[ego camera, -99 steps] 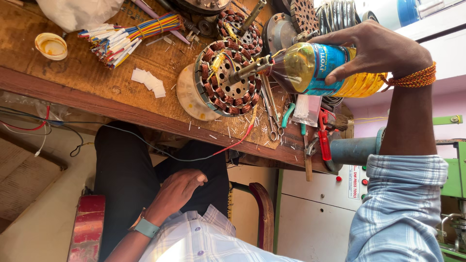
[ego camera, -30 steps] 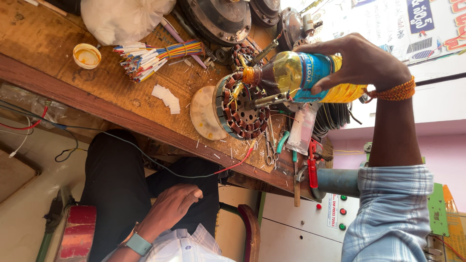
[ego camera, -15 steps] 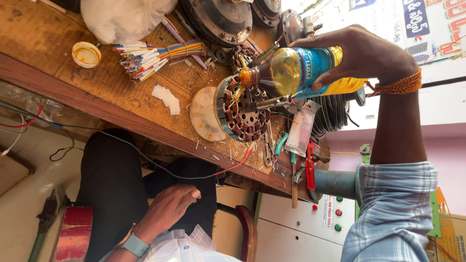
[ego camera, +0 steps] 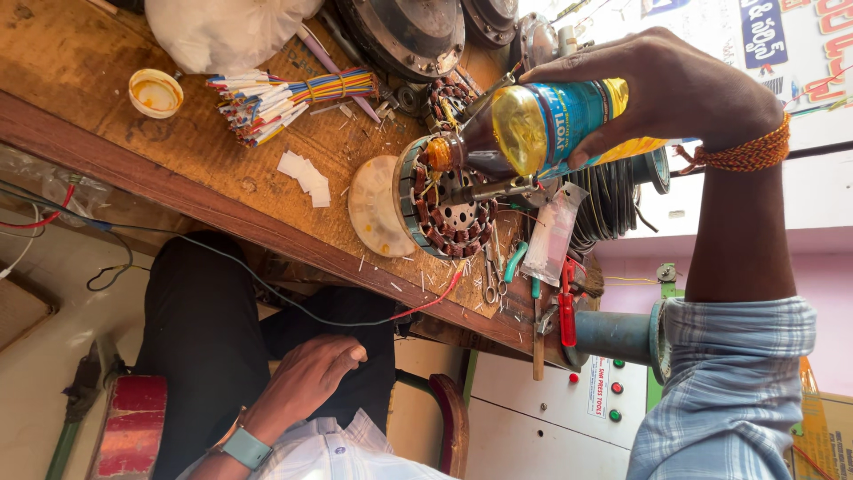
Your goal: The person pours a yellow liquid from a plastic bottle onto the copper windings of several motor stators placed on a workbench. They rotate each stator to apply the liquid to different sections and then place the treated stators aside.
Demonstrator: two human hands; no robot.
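Since a second ago the bottle (ego camera: 542,124) has tipped a little further and its orange nozzle has come down closer to the stator (ego camera: 440,200), while the hand on the lap has hardly shifted. The bottle is a clear plastic one, partly filled with yellow liquid and wrapped in a blue label; it is held on its side above the wooden workbench (ego camera: 80,80), with the nozzle just over the copper windings at the stator's rim. The right hand (ego camera: 657,93) is wrapped around the bottle's body, fingers closed firmly on it, an orange thread band around the wrist. The stator stands on edge on the bench, a pale round disc (ego camera: 373,209) against its near face and a metal shaft sticking out of its middle. The left hand (ego camera: 306,378) rests on the person's dark trousers below the bench edge, fingers loosely curled and holding nothing, a pale blue watch (ego camera: 242,447) on its wrist. Near the stator on the bench lie a few small white paper slips (ego camera: 302,173), a bundle of coloured wires (ego camera: 284,98) tied with a band, a small open tin (ego camera: 155,93) with orange residue, and a white plastic bag (ego camera: 222,31). Beyond the stator are scissors (ego camera: 491,280), a red-handled tool (ego camera: 567,316) and a small clear packet (ego camera: 551,236).
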